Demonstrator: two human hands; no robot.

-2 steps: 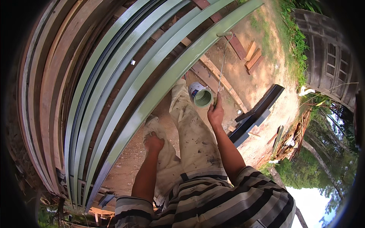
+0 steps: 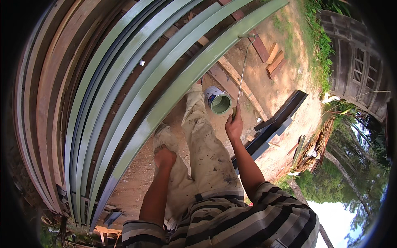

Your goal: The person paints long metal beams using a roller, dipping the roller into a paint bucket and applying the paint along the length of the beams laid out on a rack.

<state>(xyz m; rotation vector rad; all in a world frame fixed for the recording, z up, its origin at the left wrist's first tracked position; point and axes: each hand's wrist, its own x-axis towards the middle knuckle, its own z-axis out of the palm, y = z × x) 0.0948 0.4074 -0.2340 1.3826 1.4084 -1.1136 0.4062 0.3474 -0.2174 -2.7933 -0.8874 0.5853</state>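
Keeping light, even pressure suits the slim green paint roller (image 2: 245,36), at the edge of the nearest long green-painted beam (image 2: 198,68). Right hand (image 2: 235,124): grip wrapped around its handle; left hand (image 2: 165,157): on beige cloth trousers (image 2: 209,149), grip unclear. One roller, one white cylindrical paint can (image 2: 212,94), several overlapping beams.

partly hidden: the roller's grip and the bucket's contents
the right hand (image 2: 234,124) covers part of the roller's (image 2: 245,36) grip; the left hand's (image 2: 165,157) fingertips are hidden against the trousers (image 2: 213,155). how much paint the bucket (image 2: 212,91) holds cannot be told. several green beams (image 2: 171,56) are cut off by the top edge; a white scrap (image 2: 142,63) is too small to identify.
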